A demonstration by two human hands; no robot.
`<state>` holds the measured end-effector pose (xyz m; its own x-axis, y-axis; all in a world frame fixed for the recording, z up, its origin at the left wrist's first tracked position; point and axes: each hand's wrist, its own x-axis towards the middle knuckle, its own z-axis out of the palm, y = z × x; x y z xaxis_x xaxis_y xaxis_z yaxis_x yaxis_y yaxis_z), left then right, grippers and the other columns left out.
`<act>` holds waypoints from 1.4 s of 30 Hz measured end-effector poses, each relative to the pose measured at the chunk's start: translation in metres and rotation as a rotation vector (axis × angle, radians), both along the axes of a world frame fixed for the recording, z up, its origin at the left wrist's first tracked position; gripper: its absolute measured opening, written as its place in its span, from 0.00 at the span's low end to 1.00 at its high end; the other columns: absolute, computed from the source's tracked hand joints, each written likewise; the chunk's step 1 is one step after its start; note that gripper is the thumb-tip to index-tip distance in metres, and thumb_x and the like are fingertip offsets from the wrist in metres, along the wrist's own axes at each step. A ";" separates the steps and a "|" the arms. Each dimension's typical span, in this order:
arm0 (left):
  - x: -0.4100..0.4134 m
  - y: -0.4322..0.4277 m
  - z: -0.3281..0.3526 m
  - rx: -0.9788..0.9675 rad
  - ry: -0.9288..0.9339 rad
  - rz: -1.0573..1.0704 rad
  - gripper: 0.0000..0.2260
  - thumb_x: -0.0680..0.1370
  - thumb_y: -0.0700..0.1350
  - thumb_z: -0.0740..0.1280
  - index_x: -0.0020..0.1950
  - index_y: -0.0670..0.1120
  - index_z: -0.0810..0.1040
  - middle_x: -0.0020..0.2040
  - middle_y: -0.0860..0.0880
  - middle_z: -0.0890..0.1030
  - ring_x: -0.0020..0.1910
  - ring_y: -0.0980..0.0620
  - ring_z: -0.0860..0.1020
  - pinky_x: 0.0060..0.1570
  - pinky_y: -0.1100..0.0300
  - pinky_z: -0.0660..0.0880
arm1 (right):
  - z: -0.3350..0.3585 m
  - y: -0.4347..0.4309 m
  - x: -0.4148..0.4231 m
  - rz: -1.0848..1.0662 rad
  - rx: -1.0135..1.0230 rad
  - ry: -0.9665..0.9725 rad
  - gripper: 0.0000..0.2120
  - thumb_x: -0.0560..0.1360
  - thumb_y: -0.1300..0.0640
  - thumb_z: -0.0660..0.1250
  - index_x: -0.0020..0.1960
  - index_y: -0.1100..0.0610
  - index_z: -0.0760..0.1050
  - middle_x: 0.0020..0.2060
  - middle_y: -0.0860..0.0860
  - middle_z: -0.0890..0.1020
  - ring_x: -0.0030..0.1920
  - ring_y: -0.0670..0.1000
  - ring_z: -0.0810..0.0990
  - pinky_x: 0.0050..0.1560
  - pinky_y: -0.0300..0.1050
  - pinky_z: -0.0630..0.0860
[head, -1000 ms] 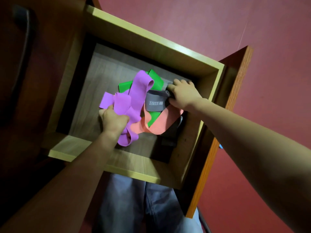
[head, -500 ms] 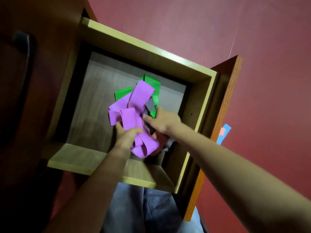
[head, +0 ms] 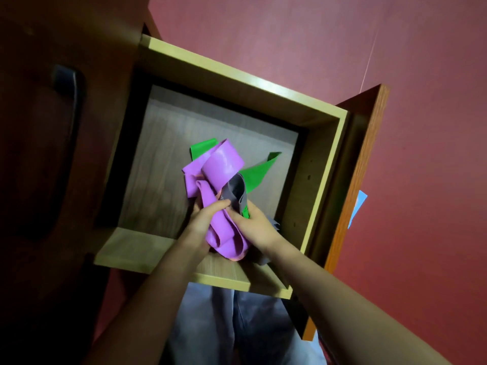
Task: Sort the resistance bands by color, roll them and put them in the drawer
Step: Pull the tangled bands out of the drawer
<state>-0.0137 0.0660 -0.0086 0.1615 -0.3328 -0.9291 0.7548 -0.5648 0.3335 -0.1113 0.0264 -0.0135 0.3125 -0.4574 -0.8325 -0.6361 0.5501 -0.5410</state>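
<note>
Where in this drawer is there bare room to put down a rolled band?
Bare drawer floor runs along the left wall and the far wall, beside and beyond the bundle of bands. The near right corner is crowded: the left hand and right hand grip the bundle there.

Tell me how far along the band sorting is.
Done: only the light wooden drawer is open. In hand: left hand and right hand grip one tangle of purple rubber band, green rubber band and grey band. Remaining: all sorting, rolling, stowing.
</note>
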 end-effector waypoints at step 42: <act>-0.203 -0.065 0.249 -0.188 0.359 -0.609 0.21 0.58 0.51 0.69 0.50 0.48 0.79 0.46 0.46 0.81 0.46 0.49 0.79 0.49 0.57 0.74 | 0.286 -0.021 -0.217 -0.854 -0.188 -0.020 0.05 0.74 0.61 0.62 0.47 0.56 0.75 0.29 0.43 0.84 0.31 0.39 0.80 0.29 0.31 0.75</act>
